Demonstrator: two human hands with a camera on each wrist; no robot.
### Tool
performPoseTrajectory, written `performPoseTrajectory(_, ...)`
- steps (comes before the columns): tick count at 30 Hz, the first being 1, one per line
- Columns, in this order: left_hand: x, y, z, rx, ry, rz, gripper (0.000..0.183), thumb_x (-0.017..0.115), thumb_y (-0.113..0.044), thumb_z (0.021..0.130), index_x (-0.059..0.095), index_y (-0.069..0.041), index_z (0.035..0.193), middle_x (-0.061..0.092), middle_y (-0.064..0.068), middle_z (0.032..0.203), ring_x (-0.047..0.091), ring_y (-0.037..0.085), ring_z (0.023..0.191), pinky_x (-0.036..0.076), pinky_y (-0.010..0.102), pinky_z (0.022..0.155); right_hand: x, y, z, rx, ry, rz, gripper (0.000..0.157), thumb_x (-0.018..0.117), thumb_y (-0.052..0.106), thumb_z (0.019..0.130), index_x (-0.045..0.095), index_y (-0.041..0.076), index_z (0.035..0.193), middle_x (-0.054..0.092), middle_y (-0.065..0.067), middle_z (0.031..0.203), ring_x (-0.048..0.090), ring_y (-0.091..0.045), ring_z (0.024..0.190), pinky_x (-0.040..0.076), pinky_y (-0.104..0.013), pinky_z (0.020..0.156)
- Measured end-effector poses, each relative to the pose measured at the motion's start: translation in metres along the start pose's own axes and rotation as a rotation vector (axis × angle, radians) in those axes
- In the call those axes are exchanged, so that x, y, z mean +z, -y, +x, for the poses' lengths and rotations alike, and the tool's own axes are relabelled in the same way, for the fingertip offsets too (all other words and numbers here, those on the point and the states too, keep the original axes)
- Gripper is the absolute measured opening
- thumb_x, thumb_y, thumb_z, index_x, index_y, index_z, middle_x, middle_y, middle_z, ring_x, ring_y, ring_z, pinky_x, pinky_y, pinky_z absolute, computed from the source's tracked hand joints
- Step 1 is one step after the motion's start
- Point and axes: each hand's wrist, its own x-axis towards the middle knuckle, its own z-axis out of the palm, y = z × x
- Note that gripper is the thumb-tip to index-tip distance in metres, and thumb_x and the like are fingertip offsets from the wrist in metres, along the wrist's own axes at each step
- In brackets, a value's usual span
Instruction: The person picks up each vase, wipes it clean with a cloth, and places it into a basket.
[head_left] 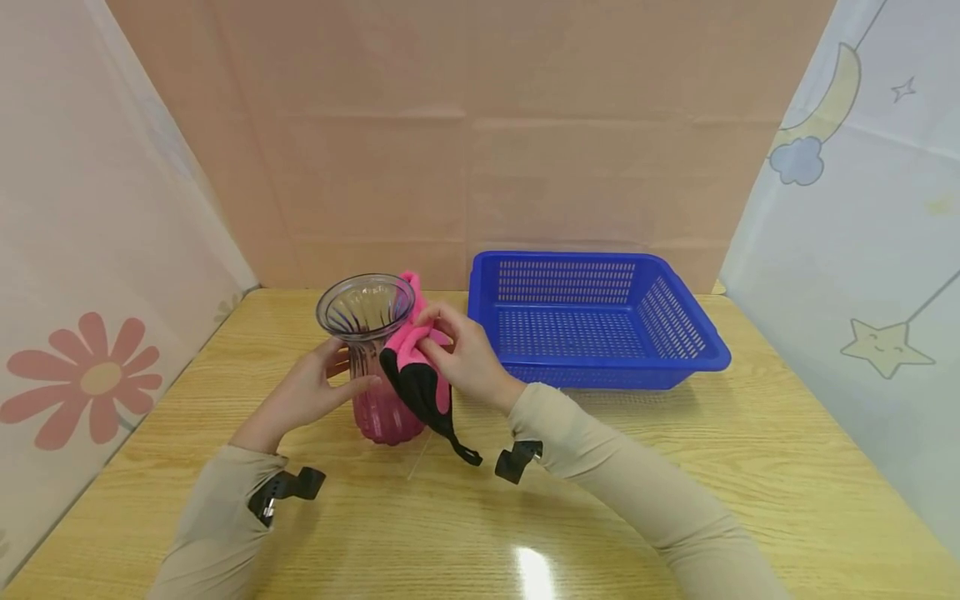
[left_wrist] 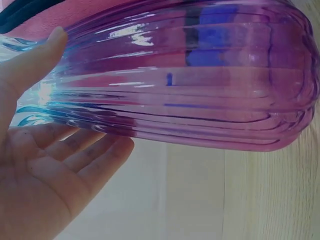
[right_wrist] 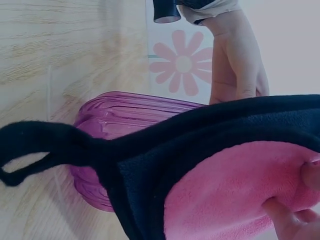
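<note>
A ribbed glass vase, clear at its flared rim and pink toward the base, is at the left of the table. My left hand grips it below the rim, thumb on the near side and fingers behind. In the left wrist view the fingers lie along the ribbed glass. My right hand pinches a pink and black cloth against the vase's right side. The cloth's black hanging loop dangles below, beside the vase's base. Part of the vase is hidden behind the cloth.
A blue perforated plastic basket stands at the back right, close beyond my right hand. The wooden table meets a peach backdrop behind and patterned side panels left and right.
</note>
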Motion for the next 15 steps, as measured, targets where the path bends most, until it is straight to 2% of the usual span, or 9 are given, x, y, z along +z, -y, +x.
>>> performPoseTrajectory(9, -0.0008, 0.0035, 0.0023, 0.030, 0.020, -0.005, 0.069, 0.067, -0.015, 0.085, 0.030, 0.003, 0.141, 0.041, 0.030, 0.139, 0.048, 0.049, 0.121, 0.043, 0.055, 0.098, 0.0022, -0.0047, -0.0030, -0.022, 0.019, -0.150, 0.012, 0.059, -0.004, 0.085, 0.055, 0.001, 0.096, 0.064, -0.016, 0.098, 0.063, -0.024, 0.097, 0.057, -0.026, 0.083)
performPoseTrajectory(15, -0.0017, 0.0056, 0.0023, 0.011, 0.047, -0.010, 0.071, 0.065, -0.016, 0.087, 0.025, 0.004, 0.143, 0.038, 0.032, 0.141, 0.045, 0.050, 0.123, 0.042, 0.056, 0.099, 0.0021, -0.0063, -0.0058, -0.021, 0.047, -0.188, 0.012, 0.060, -0.002, 0.085, 0.056, 0.002, 0.095, 0.063, -0.014, 0.097, 0.063, -0.024, 0.097, 0.057, -0.032, 0.086)
